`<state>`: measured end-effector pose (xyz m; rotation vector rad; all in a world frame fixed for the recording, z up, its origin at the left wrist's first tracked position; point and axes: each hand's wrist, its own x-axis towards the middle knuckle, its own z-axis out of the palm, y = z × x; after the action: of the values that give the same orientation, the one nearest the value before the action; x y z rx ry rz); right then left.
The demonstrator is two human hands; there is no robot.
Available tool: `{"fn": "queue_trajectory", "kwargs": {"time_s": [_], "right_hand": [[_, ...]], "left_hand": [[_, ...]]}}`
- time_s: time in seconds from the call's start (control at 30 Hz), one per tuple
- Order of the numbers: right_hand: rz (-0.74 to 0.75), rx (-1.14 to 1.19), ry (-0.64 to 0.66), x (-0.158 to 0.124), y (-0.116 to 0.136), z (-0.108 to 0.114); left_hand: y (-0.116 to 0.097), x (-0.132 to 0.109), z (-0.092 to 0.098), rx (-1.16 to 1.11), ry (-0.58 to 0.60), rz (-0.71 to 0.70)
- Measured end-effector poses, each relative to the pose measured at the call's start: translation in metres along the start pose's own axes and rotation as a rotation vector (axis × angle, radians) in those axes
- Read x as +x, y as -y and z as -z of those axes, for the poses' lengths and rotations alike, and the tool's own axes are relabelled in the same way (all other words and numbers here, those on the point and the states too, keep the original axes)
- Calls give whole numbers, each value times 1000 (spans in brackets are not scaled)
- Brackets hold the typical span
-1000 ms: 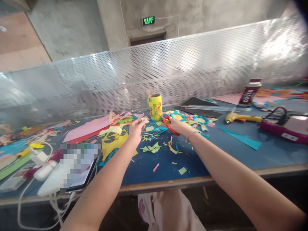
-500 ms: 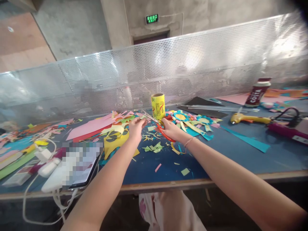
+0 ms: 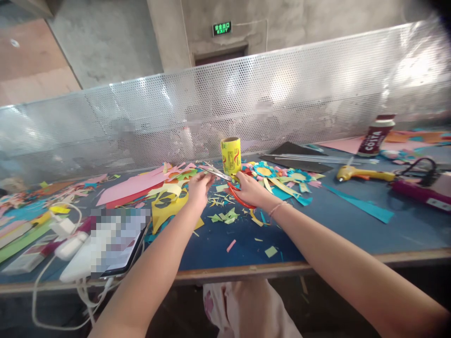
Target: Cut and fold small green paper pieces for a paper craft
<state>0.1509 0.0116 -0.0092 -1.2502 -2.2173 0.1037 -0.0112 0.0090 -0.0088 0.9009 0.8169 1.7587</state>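
Red-handled scissors [image 3: 221, 174] are gripped in my right hand [image 3: 249, 188], their blades pointing left toward my other hand. My left hand [image 3: 199, 188] is closed near the blade tips, its fingers pinched; what they hold is too small to make out. Just beyond the scissors a yellow tape roll [image 3: 230, 156] stands upright. Below my hands lie green paper scraps [image 3: 225, 216] and thin yellowish slivers. A yellow paper sheet [image 3: 172, 211] with cut-outs lies beside my left wrist, and blue-and-yellow paper flowers [image 3: 264, 170] are to the right of the roll.
A phone [image 3: 130, 244] and white charging cables are at the front left. Pink paper [image 3: 134, 188] lies behind them. On the right are a yellow glue gun [image 3: 362, 173], a dark red COSTA bottle [image 3: 376, 136] and a blue paper strip [image 3: 362, 204]. A perforated metal screen [image 3: 148, 122] borders the back.
The scissor blades have swung slightly and now lie closer together, pointing more to the left. Both hands stay in nearly the same place.
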Motion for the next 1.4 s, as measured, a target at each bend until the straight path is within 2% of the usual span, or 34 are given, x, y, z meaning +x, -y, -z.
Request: {"fn": "queue_trajectory", "kwargs": {"time_s": [0.37,0.93,1.23,1.4], "right_hand": [[4,74,23,3,-4,-1],[-38,133,79,6,-7,3],[-84,34,42,10,-13,0],[-237,-115,34,13,-21,1]], "left_hand": [[1,3,1,-87,52,90],[0,3,1,-10,66,77],[-1,2,0,-19,72,93],[-3,0,-1,-13,74,123]]}}
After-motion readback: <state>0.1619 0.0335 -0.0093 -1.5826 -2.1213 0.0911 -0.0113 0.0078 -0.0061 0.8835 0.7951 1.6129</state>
